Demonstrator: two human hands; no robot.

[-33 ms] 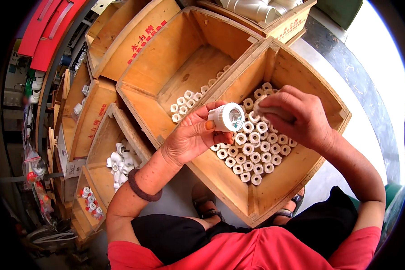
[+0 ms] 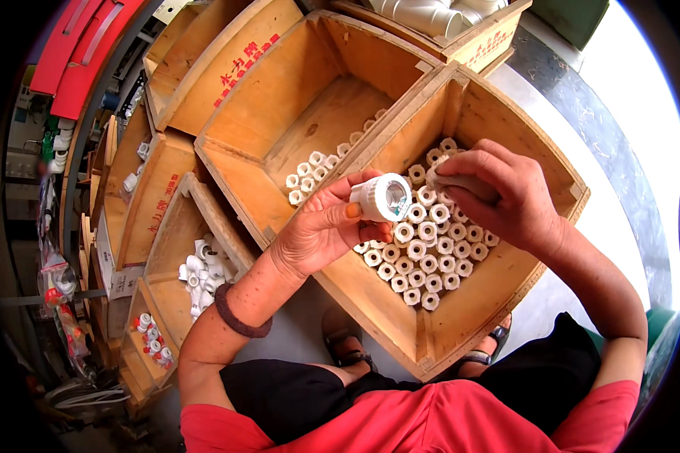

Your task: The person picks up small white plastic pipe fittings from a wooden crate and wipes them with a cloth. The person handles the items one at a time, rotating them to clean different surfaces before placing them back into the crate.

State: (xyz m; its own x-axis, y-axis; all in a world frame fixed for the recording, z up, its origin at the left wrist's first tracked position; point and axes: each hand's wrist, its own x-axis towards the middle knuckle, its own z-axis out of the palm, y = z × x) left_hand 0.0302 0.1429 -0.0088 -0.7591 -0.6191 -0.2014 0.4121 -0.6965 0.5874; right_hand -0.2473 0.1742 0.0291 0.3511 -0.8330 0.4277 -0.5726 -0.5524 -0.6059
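My left hand [image 2: 321,221] is closed around a white plastic threaded pipe fitting [image 2: 370,198]. Its round open end faces right, with a shiny inside and a bit of teal at the lower rim. Over the right wooden bin, my right hand [image 2: 502,185] is closed, thumb and fingers curled together. A pale piece [image 2: 437,175] shows at its fingertips, mostly covered, so I cannot make out its kind. Beneath both hands, many off-white hexagonal fittings [image 2: 428,263] stand packed in rows in the wooden bin [image 2: 378,302].
A second wooden bin [image 2: 234,177] adjoins on the left, with a few rows of similar fittings. White fittings [image 2: 204,275] fill part of a smaller bin further left. Large white pipes [image 2: 423,16] lie in a box at the back. Red-and-white parts [image 2: 153,340] sit lower left.
My right hand has shifted very slightly, its fingers turning a little. The left hand and its fitting have stayed in place.
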